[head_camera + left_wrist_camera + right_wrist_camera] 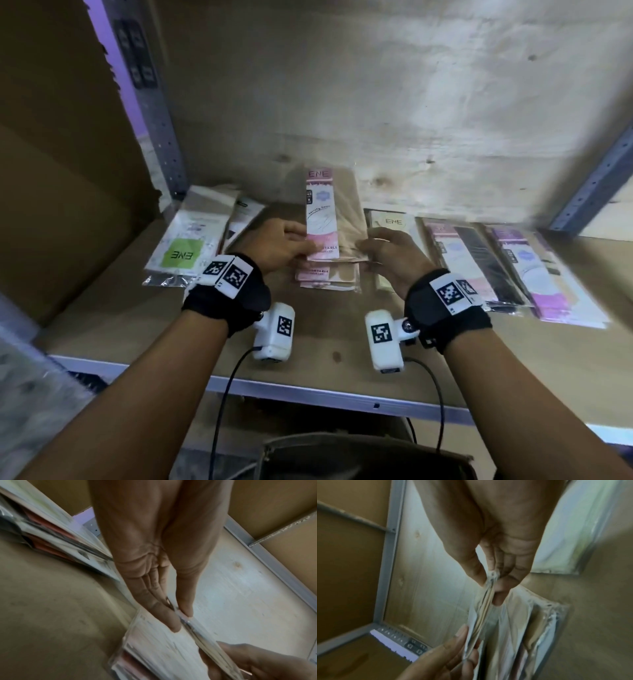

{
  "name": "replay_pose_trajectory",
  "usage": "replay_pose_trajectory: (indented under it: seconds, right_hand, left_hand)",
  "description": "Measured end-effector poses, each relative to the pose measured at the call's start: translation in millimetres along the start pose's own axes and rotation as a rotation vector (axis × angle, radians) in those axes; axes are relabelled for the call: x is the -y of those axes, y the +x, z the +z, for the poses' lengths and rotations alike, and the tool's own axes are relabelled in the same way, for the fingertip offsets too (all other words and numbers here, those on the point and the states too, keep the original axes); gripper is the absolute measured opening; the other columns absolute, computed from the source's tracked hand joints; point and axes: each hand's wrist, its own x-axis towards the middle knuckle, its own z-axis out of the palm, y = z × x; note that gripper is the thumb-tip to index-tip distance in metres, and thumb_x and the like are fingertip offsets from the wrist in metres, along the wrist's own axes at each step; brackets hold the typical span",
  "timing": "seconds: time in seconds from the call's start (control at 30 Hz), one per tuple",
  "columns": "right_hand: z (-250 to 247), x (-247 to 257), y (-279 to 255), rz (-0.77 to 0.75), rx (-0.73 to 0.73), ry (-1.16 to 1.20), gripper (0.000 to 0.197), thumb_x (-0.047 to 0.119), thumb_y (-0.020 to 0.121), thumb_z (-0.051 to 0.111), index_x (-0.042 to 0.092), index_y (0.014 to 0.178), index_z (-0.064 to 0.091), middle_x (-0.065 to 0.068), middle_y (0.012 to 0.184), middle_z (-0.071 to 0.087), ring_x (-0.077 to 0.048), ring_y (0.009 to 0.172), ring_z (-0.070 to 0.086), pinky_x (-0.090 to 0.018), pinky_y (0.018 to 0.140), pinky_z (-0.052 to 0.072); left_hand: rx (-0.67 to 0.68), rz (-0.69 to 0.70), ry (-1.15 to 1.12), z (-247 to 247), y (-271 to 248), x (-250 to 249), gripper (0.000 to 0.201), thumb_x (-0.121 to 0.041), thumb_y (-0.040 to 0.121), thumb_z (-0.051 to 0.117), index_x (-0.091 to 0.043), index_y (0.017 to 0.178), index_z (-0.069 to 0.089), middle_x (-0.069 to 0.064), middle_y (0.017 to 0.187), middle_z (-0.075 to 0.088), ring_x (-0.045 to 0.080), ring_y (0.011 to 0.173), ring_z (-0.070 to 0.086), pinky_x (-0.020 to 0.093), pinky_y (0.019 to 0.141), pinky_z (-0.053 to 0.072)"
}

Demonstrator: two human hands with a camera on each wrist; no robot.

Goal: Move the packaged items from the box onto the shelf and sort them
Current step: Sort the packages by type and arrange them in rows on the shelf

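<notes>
A pink-and-beige packet [329,219] is held tilted above the wooden shelf [308,335], over a small stack of like pink packets [327,275]. My left hand [284,241] pinches its near left corner between thumb and fingers [173,623]. My right hand [387,250] pinches the near right corner [491,580]. The wrist views show the packet [164,646] edge-on [481,622], with more packets under it.
Other stacks lie on the shelf: green-labelled packets [185,243] at left, a cream packet [390,222] beside my right hand, black [479,263] and purple packets [544,277] at right. A cardboard wall [61,154] stands left. Metal uprights [161,130] frame the bay. A dark bag [359,455] sits below.
</notes>
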Motion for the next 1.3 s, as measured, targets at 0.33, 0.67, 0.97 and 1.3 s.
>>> replay_pose_trajectory:
  seconds: [0.33, 0.67, 0.97, 1.3]
  right_hand:
    - [-0.6, -6.6, 12.6, -0.002, -0.071, -0.503, 0.038, 0.019, 0.071, 0.087, 0.009, 0.100, 0.066, -0.005, 0.066, 0.074, -0.012, 0.053, 0.067, -0.019, 0.058, 0.052]
    - [0.4, -3.7, 2.9, 0.038, -0.074, -0.645, 0.019, 0.018, 0.067, 0.087, 0.010, 0.072, 0.070, -0.010, 0.065, 0.074, -0.015, 0.050, 0.065, -0.030, 0.059, 0.060]
    - [1.6, -6.5, 7.4, 0.045, -0.083, -0.693, 0.022, 0.020, 0.067, 0.088, 0.011, 0.073, 0.070, -0.009, 0.068, 0.075, -0.013, 0.051, 0.065, -0.030, 0.069, 0.062]
    - [2.5, 3.9, 3.6, -0.038, -0.122, -0.886, 0.060, 0.032, 0.070, 0.085, 0.011, 0.119, 0.057, -0.007, 0.108, 0.065, -0.026, 0.103, 0.061, -0.034, 0.088, 0.052]
  left_hand:
    - [-0.087, -0.076, 0.186, -12.7, 6.2, 17.8, 0.031, -0.009, 0.072, 0.086, -0.005, 0.098, 0.069, 0.012, 0.081, 0.077, 0.032, 0.070, 0.075, 0.042, 0.072, 0.063]
    - [-0.060, -0.048, 0.299, -2.8, 0.6, 17.3, 0.033, -0.011, 0.076, 0.084, 0.001, 0.105, 0.075, 0.013, 0.091, 0.077, 0.023, 0.071, 0.073, 0.028, 0.067, 0.062]
    - [-0.068, -0.047, 0.310, 2.1, -0.9, 14.2, 0.033, -0.006, 0.076, 0.083, 0.005, 0.105, 0.073, 0.018, 0.096, 0.075, 0.022, 0.071, 0.069, 0.027, 0.068, 0.062]
    - [-0.269, -0.031, 0.419, -37.3, -2.9, 8.7, 0.031, -0.042, 0.080, 0.078, -0.014, 0.093, 0.080, 0.006, 0.088, 0.076, 0.026, 0.085, 0.073, 0.041, 0.087, 0.060]
